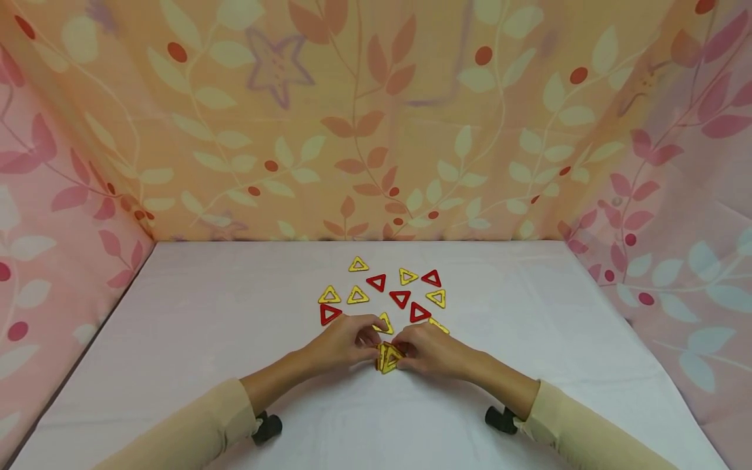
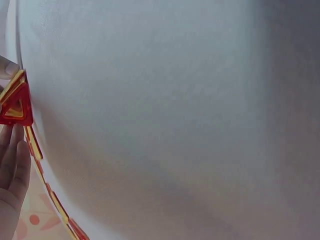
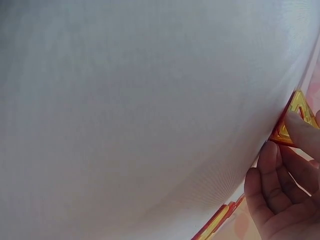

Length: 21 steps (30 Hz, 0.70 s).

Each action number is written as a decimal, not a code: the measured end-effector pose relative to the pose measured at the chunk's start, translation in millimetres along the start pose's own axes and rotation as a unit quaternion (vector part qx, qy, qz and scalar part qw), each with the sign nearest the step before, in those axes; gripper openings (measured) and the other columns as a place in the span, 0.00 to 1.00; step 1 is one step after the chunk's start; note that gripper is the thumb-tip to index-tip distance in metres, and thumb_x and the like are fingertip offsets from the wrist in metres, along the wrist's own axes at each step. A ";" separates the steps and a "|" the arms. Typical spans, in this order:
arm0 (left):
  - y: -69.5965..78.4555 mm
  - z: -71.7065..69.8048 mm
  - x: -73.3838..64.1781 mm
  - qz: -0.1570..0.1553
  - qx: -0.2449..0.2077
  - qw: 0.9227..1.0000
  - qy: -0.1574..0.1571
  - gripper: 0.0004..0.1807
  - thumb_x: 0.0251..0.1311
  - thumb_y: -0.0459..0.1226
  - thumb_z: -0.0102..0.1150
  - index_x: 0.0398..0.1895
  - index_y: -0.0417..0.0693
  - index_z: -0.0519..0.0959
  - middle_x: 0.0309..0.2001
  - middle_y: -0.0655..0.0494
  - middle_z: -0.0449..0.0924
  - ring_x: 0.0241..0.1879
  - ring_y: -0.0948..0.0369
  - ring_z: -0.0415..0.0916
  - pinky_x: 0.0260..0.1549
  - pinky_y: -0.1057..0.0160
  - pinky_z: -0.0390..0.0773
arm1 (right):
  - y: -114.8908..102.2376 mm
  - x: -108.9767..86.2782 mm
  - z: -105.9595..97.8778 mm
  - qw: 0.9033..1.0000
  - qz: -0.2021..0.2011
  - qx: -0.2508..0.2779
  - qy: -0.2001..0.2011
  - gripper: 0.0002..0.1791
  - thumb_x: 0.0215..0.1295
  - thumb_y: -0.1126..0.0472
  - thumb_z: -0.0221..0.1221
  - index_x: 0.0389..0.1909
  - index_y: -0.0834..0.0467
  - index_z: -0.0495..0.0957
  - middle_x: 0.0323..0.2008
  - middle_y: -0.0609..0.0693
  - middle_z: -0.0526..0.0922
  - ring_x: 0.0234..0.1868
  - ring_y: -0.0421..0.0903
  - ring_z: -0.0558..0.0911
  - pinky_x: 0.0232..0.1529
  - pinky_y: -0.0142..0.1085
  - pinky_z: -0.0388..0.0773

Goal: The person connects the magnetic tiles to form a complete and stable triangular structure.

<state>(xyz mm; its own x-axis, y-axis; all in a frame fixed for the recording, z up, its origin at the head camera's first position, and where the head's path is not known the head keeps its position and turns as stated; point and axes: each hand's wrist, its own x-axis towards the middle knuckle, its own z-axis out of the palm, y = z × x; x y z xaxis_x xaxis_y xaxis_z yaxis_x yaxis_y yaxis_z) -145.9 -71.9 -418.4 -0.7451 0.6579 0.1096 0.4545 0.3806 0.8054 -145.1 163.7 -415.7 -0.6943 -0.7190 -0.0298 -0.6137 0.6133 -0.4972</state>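
Observation:
Near the front middle of the table, both hands meet at a small cluster of triangular magnetic tiles (image 1: 390, 359), with yellow frames facing the head camera. My left hand (image 1: 345, 341) holds the cluster's left side, its fingertips against the edge. On the other side my right hand (image 1: 436, 351) pinches it, the thumb lying on a yellow triangular tile (image 3: 284, 131) in the right wrist view. A red triangular tile (image 2: 22, 107) forms another face of the cluster in the left wrist view. Fingers hide part of the cluster.
Several loose triangular tiles lie flat beyond the hands, among them a yellow tile (image 1: 358, 295), a red tile (image 1: 400, 298) and a yellow tile (image 1: 384, 324) just behind the cluster. The white-covered table (image 1: 235, 294) ends at a patterned cloth backdrop (image 1: 364, 130).

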 end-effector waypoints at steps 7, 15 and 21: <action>0.3 5.6 2.6 -0.003 0.005 1.000 0.011 0.17 0.56 0.31 0.71 0.49 0.41 0.80 0.36 0.58 0.85 0.36 0.67 0.80 0.39 0.69 0.81 | 1.4 0.7 0.6 1.000 -0.003 0.003 0.000 0.17 0.59 0.59 0.71 0.48 0.60 0.84 0.37 0.43 0.84 0.34 0.36 0.76 0.37 0.28 0.75; -1.3 11.7 5.3 -0.006 0.022 1.000 0.022 0.13 0.58 0.32 0.70 0.46 0.45 0.82 0.37 0.60 0.84 0.37 0.66 0.80 0.40 0.67 0.81 | 1.8 0.4 1.0 1.000 -0.011 0.001 0.004 0.17 0.59 0.59 0.71 0.48 0.60 0.84 0.37 0.44 0.84 0.34 0.36 0.77 0.38 0.29 0.76; -3.1 14.5 7.1 -0.014 0.026 0.999 0.021 0.12 0.58 0.32 0.70 0.44 0.47 0.82 0.40 0.59 0.84 0.37 0.66 0.81 0.41 0.66 0.81 | 1.8 -0.9 0.8 1.000 -0.017 -0.003 0.008 0.17 0.59 0.59 0.71 0.47 0.60 0.84 0.36 0.43 0.84 0.34 0.36 0.76 0.37 0.28 0.76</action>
<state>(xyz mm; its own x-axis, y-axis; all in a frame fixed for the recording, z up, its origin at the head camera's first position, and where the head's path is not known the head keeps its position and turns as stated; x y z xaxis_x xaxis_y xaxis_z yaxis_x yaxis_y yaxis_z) -145.5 -59.0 -428.6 -0.7769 0.6193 0.1136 0.4581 0.4322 0.7768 -145.2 165.3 -417.3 -0.6791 -0.7340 0.0009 -0.6395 0.5911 -0.4916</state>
